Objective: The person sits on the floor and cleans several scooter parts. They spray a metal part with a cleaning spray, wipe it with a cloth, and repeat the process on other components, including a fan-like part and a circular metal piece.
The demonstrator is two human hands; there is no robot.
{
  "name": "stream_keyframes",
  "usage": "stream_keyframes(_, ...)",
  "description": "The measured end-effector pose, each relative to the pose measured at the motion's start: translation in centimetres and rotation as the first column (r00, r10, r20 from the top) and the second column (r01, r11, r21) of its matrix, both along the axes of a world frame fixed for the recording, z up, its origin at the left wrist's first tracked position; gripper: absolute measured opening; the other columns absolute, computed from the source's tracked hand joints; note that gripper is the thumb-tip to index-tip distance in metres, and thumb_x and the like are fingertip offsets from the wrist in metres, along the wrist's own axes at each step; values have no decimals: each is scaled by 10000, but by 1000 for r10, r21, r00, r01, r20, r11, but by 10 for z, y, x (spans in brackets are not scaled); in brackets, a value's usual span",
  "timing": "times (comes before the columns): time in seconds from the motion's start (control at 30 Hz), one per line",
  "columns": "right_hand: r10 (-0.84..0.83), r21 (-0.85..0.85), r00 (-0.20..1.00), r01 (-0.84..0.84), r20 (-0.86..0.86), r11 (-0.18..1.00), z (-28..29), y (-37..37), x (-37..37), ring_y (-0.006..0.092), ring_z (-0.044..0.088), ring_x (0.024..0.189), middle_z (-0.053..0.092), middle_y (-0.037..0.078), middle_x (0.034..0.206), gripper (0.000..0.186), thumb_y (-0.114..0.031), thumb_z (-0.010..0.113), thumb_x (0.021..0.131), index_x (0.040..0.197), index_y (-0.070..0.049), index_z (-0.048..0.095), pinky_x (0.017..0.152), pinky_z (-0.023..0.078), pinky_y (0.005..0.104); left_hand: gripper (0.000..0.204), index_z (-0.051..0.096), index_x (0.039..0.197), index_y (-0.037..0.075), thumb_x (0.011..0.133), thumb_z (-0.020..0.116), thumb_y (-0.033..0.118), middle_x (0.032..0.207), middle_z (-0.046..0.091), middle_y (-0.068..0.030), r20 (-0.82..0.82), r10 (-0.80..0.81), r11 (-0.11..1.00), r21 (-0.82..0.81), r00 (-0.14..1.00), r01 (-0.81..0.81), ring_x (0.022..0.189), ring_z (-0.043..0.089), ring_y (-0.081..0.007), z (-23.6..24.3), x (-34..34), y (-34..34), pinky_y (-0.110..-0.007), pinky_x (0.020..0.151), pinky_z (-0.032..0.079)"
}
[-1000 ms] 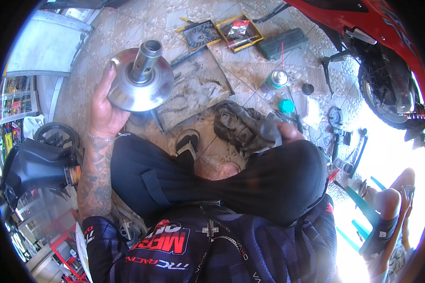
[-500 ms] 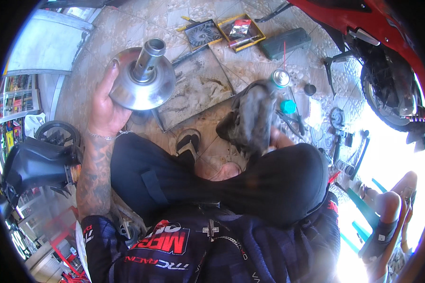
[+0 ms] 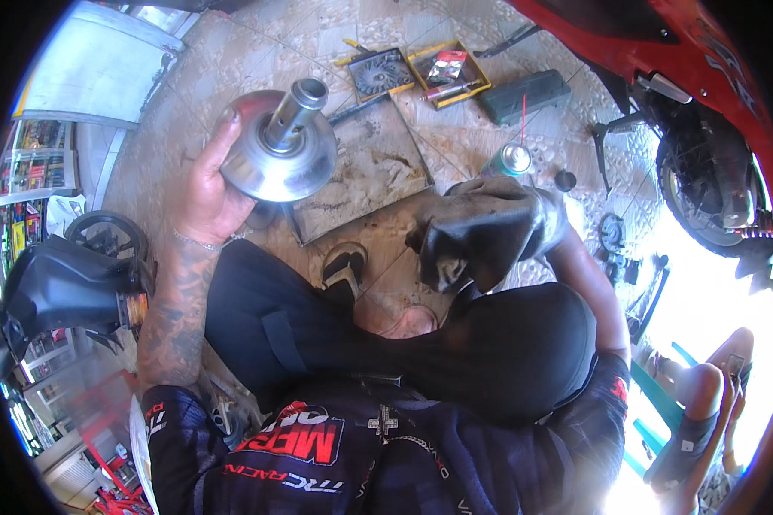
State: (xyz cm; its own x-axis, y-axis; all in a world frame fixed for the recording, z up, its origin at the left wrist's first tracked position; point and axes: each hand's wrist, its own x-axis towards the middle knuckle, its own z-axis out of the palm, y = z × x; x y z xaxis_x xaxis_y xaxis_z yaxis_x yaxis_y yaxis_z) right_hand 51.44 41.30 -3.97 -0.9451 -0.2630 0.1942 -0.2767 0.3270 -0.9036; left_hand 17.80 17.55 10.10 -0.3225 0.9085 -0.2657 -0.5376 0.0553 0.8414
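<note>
My left hand [image 3: 212,190] is closed on the rim of a shiny metal pulley half [image 3: 266,172], a round disc with a hollow shaft standing out of its middle. The thumb lies along the disc's edge, and the other fingers are mostly hidden behind it. To the right, over my bent knee, a dark grey rag [image 3: 477,236] is draped and bunched over my right hand [image 3: 560,230]. The rag covers those fingers, but the hand carries the cloth. Rag and pulley half are apart.
A dirty flat board [image 3: 361,176] lies on the tiled floor ahead. Beyond it are a yellow-edged tray [image 3: 468,93], a finned disc [image 3: 380,75] and a green case [image 3: 524,96]. A spray can [image 3: 514,159] stands near the rag. At right are a red motorcycle [image 3: 739,69] and a seated person [image 3: 704,395].
The pulley half has shifted slightly right with my left hand. My right hand has swung the rag up and to the right, so its forearm now shows and the cloth is more bunched.
</note>
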Motion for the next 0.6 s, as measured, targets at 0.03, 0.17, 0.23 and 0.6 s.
stream_keyframes(0.03,83,54,992,-89,97,995,34,5,-8,302,663,1082,690,120,1200,568,-180,909,745,1256,-59,694,984,506,383,505,504,1467,13,1105,515,365,1390,631,-151,-12,-15,1000,11,1000,15,1287,629,-268,0,1,1,-467,1131,483)
stream_keyframes(0.17,-131,144,985,114,115,983,144,-20,-15,214,652,981,681,47,1074,344,-155,820,798,1124,-125,715,872,517,333,527,497,1476,22,1091,535,380,1400,626,-153,-33,1,998,59,999,0,1298,620,-273,2,5,1,-479,1148,465)
stream_keyframes(0.23,-343,193,927,313,152,930,181,-39,-6,210,661,971,686,38,1064,310,-163,801,807,1105,-148,720,863,526,333,522,499,1480,35,1092,534,383,1397,627,-141,-20,11,998,67,1000,-9,1305,612,-266,5,7,-3,-468,1152,457)
stream_keyframes(0.6,-611,148,779,627,-139,765,277,-109,-13,228,690,850,691,39,912,346,-221,901,710,975,-128,699,814,544,329,480,499,1483,106,1097,524,389,1400,618,-89,7,-31,981,192,999,29,1287,617,-234,24,17,-28,-445,1105,499)
